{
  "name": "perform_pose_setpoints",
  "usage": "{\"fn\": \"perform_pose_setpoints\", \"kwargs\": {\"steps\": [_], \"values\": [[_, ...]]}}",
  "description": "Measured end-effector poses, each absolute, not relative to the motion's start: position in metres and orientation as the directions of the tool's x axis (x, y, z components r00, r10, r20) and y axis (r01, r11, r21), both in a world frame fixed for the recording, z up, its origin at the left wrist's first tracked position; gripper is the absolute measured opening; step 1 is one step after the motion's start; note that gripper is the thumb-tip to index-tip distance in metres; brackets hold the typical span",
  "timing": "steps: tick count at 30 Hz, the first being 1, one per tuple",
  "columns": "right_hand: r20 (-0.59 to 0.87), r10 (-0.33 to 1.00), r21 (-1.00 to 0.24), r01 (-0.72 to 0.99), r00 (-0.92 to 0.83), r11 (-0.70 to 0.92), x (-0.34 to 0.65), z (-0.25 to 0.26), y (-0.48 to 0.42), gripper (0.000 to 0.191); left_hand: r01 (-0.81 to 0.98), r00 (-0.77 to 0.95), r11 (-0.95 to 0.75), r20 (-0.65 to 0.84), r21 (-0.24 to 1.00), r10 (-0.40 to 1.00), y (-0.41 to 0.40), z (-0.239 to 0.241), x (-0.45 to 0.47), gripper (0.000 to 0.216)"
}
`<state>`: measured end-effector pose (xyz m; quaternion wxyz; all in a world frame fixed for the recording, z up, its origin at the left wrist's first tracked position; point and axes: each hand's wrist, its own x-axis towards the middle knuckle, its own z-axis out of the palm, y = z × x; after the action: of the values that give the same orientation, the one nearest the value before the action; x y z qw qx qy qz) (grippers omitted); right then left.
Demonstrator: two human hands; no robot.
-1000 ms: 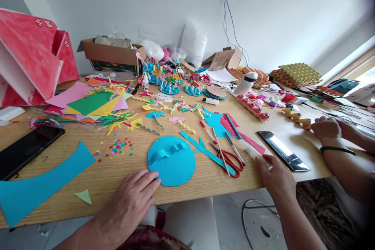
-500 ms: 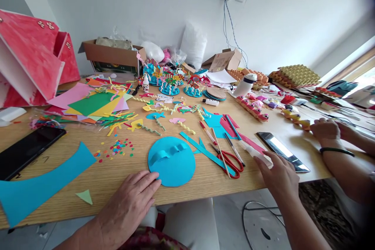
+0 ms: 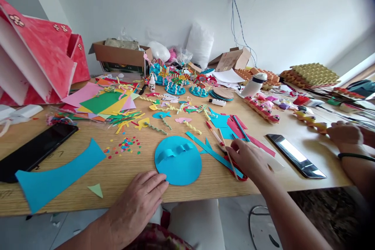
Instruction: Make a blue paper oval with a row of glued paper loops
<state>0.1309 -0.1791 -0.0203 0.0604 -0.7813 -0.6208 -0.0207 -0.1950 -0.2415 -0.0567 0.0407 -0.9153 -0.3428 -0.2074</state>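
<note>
A blue paper disc (image 3: pixel 187 166) with a wavy, curled strip on top lies on the table before me. My left hand (image 3: pixel 143 195) rests flat, fingers stretched, its fingertips at the disc's lower left edge. My right hand (image 3: pixel 246 156) is to the right of the disc, with fingers curled and pressed down beside a thin wooden stick (image 3: pixel 224 140). What its fingers grip, if anything, is hidden. Beneath it, red-handled scissors (image 3: pixel 241 179) are mostly covered. A long blue paper strip (image 3: pixel 205 147) and a red-capped pen (image 3: pixel 212 131) lie beside the stick.
A curved blue paper piece (image 3: pixel 63 175), confetti dots (image 3: pixel 129 144) and a black phone (image 3: pixel 38 150) lie left. Coloured paper sheets (image 3: pixel 102 103) are stacked behind. To the right lies a dark shiny tablet-like object (image 3: pixel 293 154), near another person's hand (image 3: pixel 345 134).
My right hand has left the white translucent strip and moved left, over the scissors and pens. My left hand stays at the disc. The view has shifted slightly.
</note>
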Motion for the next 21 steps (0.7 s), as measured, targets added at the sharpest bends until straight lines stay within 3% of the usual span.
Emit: {"fn": "perform_pose_setpoints", "kwargs": {"steps": [7, 12, 14, 16, 17, 19, 21], "values": [[-0.023, 0.961, -0.034, 0.960, 0.277, -0.278, 0.124, -0.023, -0.155, 0.014, 0.641, 0.691, -0.762, 0.366, 0.090, 0.624, -0.239, -0.059, -0.192, 0.026], [0.002, 0.955, -0.088, 0.951, 0.297, -0.296, 0.124, -0.020, -0.155, 0.014, 0.622, 0.661, -0.760, 0.396, 0.186, 0.638, -0.240, -0.057, -0.192, 0.026], [0.061, 0.943, -0.123, 0.940, 0.326, -0.317, 0.122, -0.012, -0.164, 0.016, 0.568, 0.642, -0.764, 0.415, 0.306, 0.644, -0.242, -0.051, -0.193, 0.028], [0.176, 0.918, -0.190, 0.927, 0.355, -0.322, 0.116, 0.000, -0.180, 0.018, 0.457, 0.606, -0.720, 0.410, 0.522, 0.682, -0.245, -0.043, -0.193, 0.029], [0.341, 0.865, -0.313, 0.912, 0.367, -0.264, 0.110, 0.007, -0.191, 0.017, 0.385, 0.585, -0.654, 0.376, 0.651, 0.718, -0.247, -0.039, -0.192, 0.027], [0.497, 0.790, -0.450, 0.885, 0.357, -0.117, 0.093, 0.017, -0.215, 0.016, 0.214, 0.550, -0.392, 0.221, 0.895, 0.806, -0.251, -0.031, -0.185, 0.021], [0.460, 0.846, -0.629, 0.771, 0.268, 0.097, 0.071, 0.023, -0.239, 0.015, -0.007, 0.547, 0.002, 0.003, 1.000, 0.837, -0.254, -0.026, -0.174, 0.023]]}}
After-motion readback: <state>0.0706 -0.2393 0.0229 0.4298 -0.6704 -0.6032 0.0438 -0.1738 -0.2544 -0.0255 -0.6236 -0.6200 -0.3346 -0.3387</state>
